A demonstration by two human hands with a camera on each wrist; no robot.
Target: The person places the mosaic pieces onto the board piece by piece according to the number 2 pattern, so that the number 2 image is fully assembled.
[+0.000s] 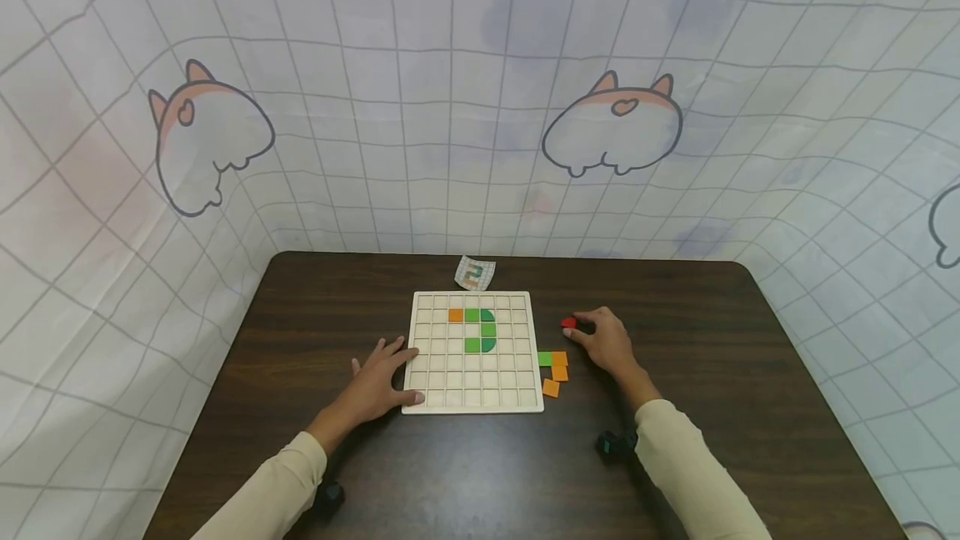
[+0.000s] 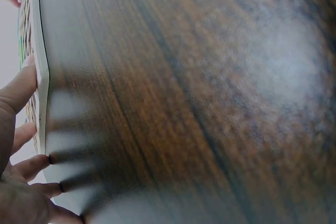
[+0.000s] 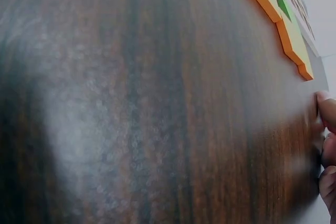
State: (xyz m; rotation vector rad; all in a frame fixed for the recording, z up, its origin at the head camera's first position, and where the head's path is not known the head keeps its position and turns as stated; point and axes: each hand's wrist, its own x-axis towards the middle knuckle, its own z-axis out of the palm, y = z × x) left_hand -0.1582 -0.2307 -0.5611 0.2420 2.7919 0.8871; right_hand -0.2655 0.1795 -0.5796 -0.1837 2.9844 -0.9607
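A cream gridded board (image 1: 442,377) lies on the table. Set in its cells are an orange square (image 1: 455,316), several light green squares (image 1: 472,345) and two dark green pieces with a rounded corner (image 1: 488,345). My left hand (image 1: 380,382) rests on the board's left edge, fingers spread and thumb near the front corner; the left wrist view shows the thumb against the board's rim (image 2: 42,77). Right of the board, the thumb and index finger of my right hand (image 1: 606,344) pinch a small red piece (image 1: 568,322), partly covered by the fingers. That piece is barely visible in the right wrist view.
Several orange squares (image 1: 559,373) and a light green square (image 1: 544,359) lie against the board's right side. A small printed card (image 1: 476,273) lies behind the board. The dark wooden table (image 1: 472,473) meets a white gridded curtain (image 1: 420,148) at its back and sides.
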